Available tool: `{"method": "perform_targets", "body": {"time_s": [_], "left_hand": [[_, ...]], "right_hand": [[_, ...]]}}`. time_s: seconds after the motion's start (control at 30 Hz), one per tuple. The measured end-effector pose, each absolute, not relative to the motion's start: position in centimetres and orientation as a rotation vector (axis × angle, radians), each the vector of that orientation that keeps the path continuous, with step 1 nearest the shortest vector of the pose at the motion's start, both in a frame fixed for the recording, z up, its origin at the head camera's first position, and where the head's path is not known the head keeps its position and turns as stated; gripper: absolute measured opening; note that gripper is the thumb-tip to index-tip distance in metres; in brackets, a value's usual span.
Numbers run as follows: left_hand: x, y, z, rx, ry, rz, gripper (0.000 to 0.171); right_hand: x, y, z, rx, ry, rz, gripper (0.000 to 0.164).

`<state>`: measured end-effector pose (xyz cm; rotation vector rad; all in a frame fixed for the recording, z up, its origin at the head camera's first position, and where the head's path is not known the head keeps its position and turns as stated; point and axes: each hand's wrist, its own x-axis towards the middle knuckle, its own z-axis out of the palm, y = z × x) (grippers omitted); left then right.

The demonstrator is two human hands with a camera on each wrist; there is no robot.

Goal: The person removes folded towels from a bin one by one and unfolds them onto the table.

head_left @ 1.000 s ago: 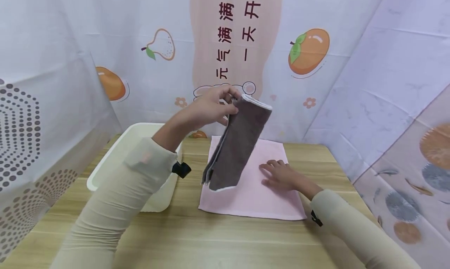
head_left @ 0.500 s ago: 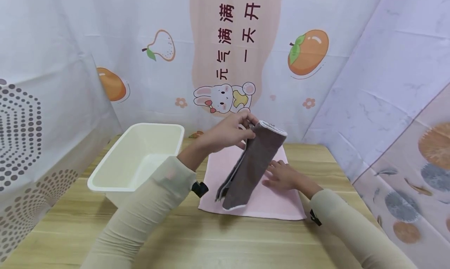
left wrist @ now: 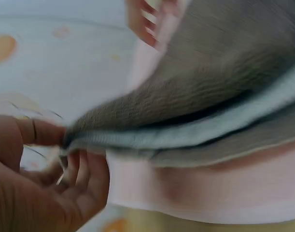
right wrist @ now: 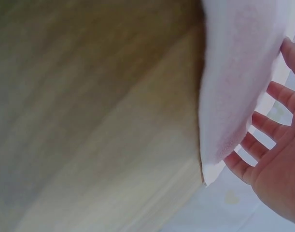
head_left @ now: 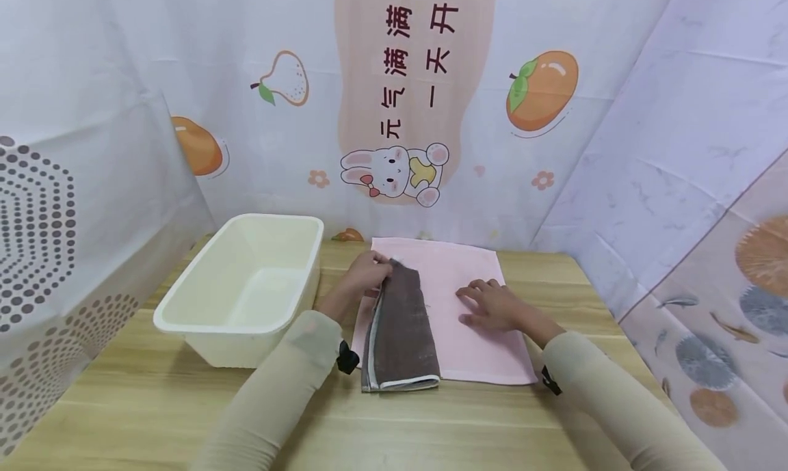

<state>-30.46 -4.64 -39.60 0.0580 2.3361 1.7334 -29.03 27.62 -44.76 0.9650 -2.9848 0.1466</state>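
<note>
A folded dark brown towel (head_left: 403, 327) with white edging lies over the left part of a pink towel (head_left: 455, 355), its near end at the pink towel's front edge. My left hand (head_left: 364, 274) pinches the brown towel's far left corner between thumb and fingers. In the left wrist view the towel's layers (left wrist: 200, 106) spread out from that pinched corner. My right hand (head_left: 489, 305) rests on the right side of the pink towel with fingers spread. The right wrist view shows its fingertips (right wrist: 239, 166) touching the pink cloth (right wrist: 239, 87).
A cream plastic basin (head_left: 246, 324) stands on the wooden table (head_left: 394, 430) to the left, close to my left forearm. A printed curtain (head_left: 246, 150) hangs behind the table, with more curtain at both sides.
My left hand has lowered the brown towel from the air onto the pink towel, moving right first, then back left and down. The right hand has stayed in place.
</note>
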Motion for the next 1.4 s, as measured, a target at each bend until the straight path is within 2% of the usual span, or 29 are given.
{"method": "perform_targets", "body": {"time_s": [0.2,0.5,0.57,0.63,0.77,0.83,1.0,1.17,1.4], "left_hand": [[-31.2,-6.0,-43.5,-0.096,2.477,1.698,0.04],[-30.9,-6.5,-45.2,-0.263,2.444,1.767,0.052],[-30.5,-6.5,-45.2,-0.24,2.442,1.758,0.052],[-29.9,-6.5,-45.2,-0.205,2.422,1.73,0.042],[-28.7,-6.4,-44.9,-0.178,2.35,1.712,0.016],[-28.0,-6.4,-44.6,-0.184,2.321,1.715,0.011],[-26.8,-6.6,-44.2,-0.146,2.282,1.664,0.016],[-26.3,-6.7,-44.3,-0.027,2.137,1.688,0.033],[-25.7,-6.9,-44.4,0.074,2.057,1.794,0.043]], "right_hand": [[-29.1,27.4,-44.8,0.964,-3.006,0.143,0.057],[-28.6,26.2,-43.5,0.925,-3.049,0.139,0.059],[-28.4,25.3,-43.1,0.912,-3.035,0.159,0.061],[-28.1,24.4,-42.9,0.923,-2.997,0.21,0.059],[-27.7,22.3,-42.9,0.965,-2.973,0.524,0.051],[-27.5,21.3,-43.0,0.942,-3.003,0.752,0.049],[-26.8,18.9,-43.6,0.602,-3.042,1.357,0.054],[-26.8,17.7,-44.4,0.205,-2.934,1.808,0.055],[-26.7,16.7,-44.1,0.156,-2.863,2.034,0.056]]}}
